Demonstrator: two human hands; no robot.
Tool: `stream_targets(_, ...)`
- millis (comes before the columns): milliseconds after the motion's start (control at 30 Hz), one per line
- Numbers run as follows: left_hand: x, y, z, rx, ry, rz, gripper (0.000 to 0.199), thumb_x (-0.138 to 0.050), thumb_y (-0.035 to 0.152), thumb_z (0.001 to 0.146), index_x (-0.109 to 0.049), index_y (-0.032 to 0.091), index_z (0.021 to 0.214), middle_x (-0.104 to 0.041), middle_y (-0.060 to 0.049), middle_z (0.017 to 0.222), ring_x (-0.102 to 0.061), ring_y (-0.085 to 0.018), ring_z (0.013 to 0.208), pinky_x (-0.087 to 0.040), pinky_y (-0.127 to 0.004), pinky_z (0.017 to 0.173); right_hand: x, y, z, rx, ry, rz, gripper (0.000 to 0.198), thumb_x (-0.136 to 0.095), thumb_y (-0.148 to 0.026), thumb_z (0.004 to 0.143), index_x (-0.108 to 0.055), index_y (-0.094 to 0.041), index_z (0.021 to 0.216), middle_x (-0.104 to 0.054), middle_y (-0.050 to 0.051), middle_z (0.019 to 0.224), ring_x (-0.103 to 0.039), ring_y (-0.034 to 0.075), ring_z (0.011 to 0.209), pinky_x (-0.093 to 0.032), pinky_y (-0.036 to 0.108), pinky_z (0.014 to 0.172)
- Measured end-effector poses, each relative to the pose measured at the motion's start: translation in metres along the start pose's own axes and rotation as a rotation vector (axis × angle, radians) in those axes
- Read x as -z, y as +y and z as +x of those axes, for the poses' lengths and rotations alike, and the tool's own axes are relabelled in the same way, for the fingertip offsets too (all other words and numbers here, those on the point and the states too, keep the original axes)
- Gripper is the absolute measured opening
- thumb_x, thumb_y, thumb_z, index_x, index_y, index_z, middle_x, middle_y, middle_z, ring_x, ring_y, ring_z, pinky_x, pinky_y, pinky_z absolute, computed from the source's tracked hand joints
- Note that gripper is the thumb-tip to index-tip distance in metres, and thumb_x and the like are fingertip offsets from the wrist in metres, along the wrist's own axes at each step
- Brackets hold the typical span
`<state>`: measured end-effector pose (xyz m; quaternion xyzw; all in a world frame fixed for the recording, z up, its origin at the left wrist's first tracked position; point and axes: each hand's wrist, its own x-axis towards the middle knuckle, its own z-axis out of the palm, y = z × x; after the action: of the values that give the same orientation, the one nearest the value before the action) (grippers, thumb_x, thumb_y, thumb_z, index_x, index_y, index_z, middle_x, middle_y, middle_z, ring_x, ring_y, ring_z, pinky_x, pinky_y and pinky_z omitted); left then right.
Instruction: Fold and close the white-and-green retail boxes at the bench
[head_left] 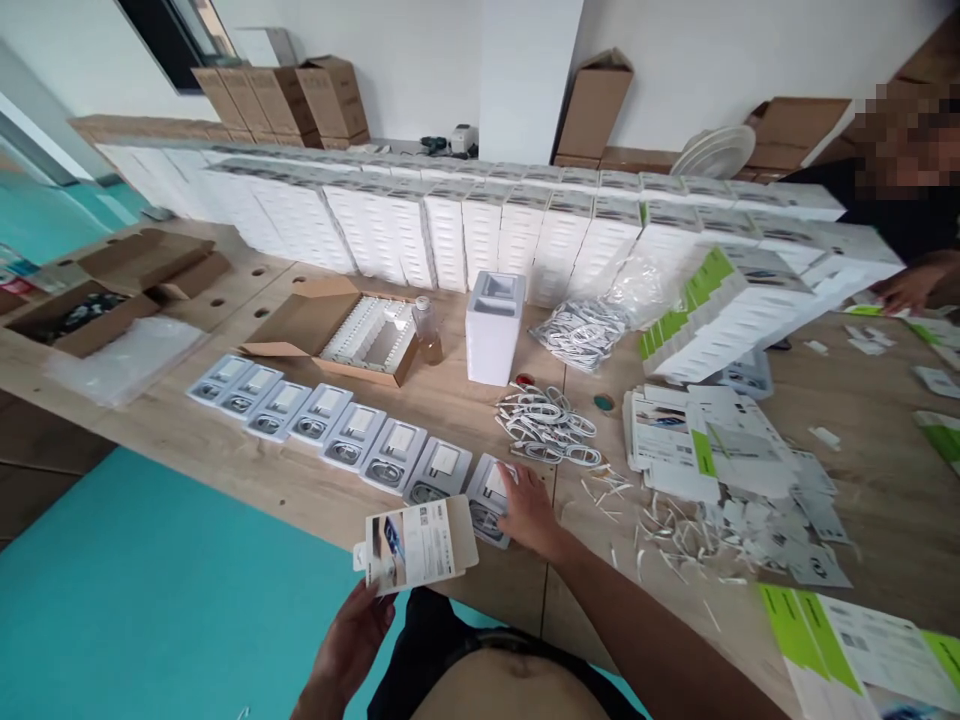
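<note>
My left hand [354, 632] grips a flat printed carton [420, 545] by its lower left corner; its right end flap stands open. My right hand [531, 512] is closed on the right side of a white plastic tray [481, 488], the rightmost in a row. That tray holds a white charger block and a coiled cable. Several matching trays [328, 414] run off to the left, each with a block and a coiled cable. Just beyond my right hand lies a loose pile of white cables [547, 425].
An opened brown box [386, 378] of white blocks, a bottle [427, 335] and stacked empty trays [495, 330] stand behind the row. Flat cartons [671, 440] and white scraps [697, 540] lie right. Tall stacks of white boxes [450, 240] line the back. A co-worker's hand [915, 285] is far right.
</note>
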<state>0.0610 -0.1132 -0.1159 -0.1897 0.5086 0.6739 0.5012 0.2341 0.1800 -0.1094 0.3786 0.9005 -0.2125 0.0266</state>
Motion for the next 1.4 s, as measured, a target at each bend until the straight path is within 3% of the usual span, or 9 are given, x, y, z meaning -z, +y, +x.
stream_targets(167,-0.003,-0.001,0.002,-0.001,-0.01,0.14,0.032,-0.077,0.019,0.071,-0.067,0.02,0.102,-0.071,-0.007,0.11,-0.068,-0.021,0.099,-0.055,-0.03,0.086,0.021,0.025,-0.012,-0.095,0.14,-0.014,0.09,-0.061,-0.022,0.06,-0.033,-0.02,0.145,-0.04,0.015,0.141,-0.034,0.034,0.129,-0.029,0.044,0.104)
stream_targets(267,-0.014,0.0,-0.001,-0.051,0.03,0.601,0.046,-0.082,0.04,0.064,-0.066,0.016,0.1,-0.071,-0.012,0.103,-0.067,-0.032,0.098,-0.055,-0.039,0.081,0.03,0.043,-0.026,-0.183,0.208,0.035,0.088,-0.06,-0.022,0.061,-0.034,-0.019,0.144,-0.042,0.016,0.138,-0.037,0.036,0.127,-0.032,0.047,0.103)
stream_targets(433,-0.046,0.0,-0.008,-0.821,0.442,1.48,0.098,-0.073,0.059,0.063,-0.036,0.012,0.142,-0.046,-0.027,0.137,-0.043,-0.047,0.127,-0.039,-0.059,0.098,0.026,0.065,-0.054,-0.29,0.234,0.213,0.084,-0.062,-0.027,0.062,-0.036,-0.022,0.142,-0.049,0.012,0.131,-0.044,0.033,0.121,-0.035,0.045,0.102)
stream_targets(533,-0.07,-0.003,-0.002,-1.132,0.131,1.878,0.102,-0.076,0.046,0.06,-0.03,0.017,0.147,-0.027,-0.023,0.154,-0.021,-0.042,0.142,-0.019,-0.06,0.112,0.017,0.072,-0.065,-0.34,0.241,0.295,0.086,-0.063,-0.03,0.062,-0.034,-0.02,0.142,-0.05,0.012,0.131,-0.045,0.032,0.122,-0.034,0.045,0.106)
stream_targets(633,-0.087,-0.005,0.01,-1.127,-0.332,2.146,0.105,-0.077,0.033,0.053,-0.031,0.023,0.147,-0.029,-0.018,0.155,-0.018,-0.04,0.144,-0.001,-0.06,0.115,0.01,0.076,-0.073,-0.392,0.249,0.364,0.083,-0.062,-0.033,0.062,-0.037,-0.018,0.14,-0.052,0.013,0.129,-0.047,0.031,0.121,-0.035,0.045,0.106)
stream_targets(833,-0.107,-0.008,0.009,-1.076,-0.457,2.172,0.108,-0.07,0.025,0.053,-0.023,0.02,0.15,-0.049,-0.016,0.135,-0.036,-0.034,0.133,-0.008,-0.054,0.117,0.012,0.075,-0.082,-0.427,0.311,0.456,0.081,-0.061,-0.032,0.061,-0.04,-0.015,0.137,-0.054,0.014,0.127,-0.048,0.031,0.12,-0.037,0.045,0.106)
stream_targets(1000,-0.148,-0.014,-0.013,-1.147,-0.338,2.064,0.103,-0.07,0.026,0.058,-0.023,0.021,0.15,-0.045,-0.016,0.135,-0.039,-0.035,0.128,-0.027,-0.049,0.109,0.024,0.058,-0.086,-0.428,0.405,0.458,0.083,-0.063,-0.03,0.061,-0.038,-0.016,0.138,-0.049,0.015,0.128,-0.044,0.032,0.122,-0.033,0.047,0.108)
stream_targets(1200,-0.198,-0.03,-0.023,-1.311,-0.274,1.954,0.099,-0.074,0.027,0.058,-0.032,0.022,0.147,-0.036,-0.018,0.144,-0.038,-0.039,0.127,-0.026,-0.053,0.106,0.039,0.033,-0.084,-0.556,0.504,0.404,0.087,-0.063,-0.026,0.064,-0.031,-0.024,0.144,-0.036,0.016,0.137,-0.035,0.039,0.128,-0.033,0.055,0.105)
stream_targets(1400,-0.22,-0.021,-0.021,-1.36,-0.261,1.938,0.098,-0.076,0.029,0.058,-0.033,0.021,0.146,-0.043,-0.017,0.14,-0.038,-0.038,0.125,-0.025,-0.052,0.106,0.059,0.032,-0.093,-0.288,0.461,0.543,0.076,-0.06,-0.027,0.073,-0.034,-0.024,0.145,-0.038,0.011,0.143,-0.033,0.032,0.134,-0.029,0.049,0.112)
